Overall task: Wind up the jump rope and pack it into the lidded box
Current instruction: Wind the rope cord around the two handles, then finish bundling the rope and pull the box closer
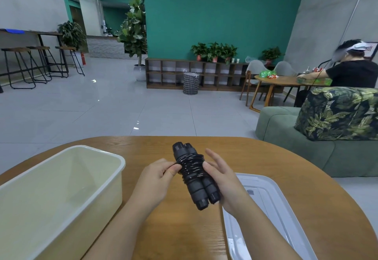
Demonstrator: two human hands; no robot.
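I hold the jump rope above the middle of the round wooden table, its two black handles side by side and the thin black cord wound in tight coils around their upper half. My left hand pinches the cord at the left side of the coils between thumb and fingertips. My right hand cradles the handles from the right, thumb pressed against the coils, the other fingers spread loosely behind. The handle ends point toward me and slightly right; the far ends tilt away.

To my left sits the cream box, open and with nothing visible inside. To my right the translucent lid lies flat on the table, partly under my right forearm.
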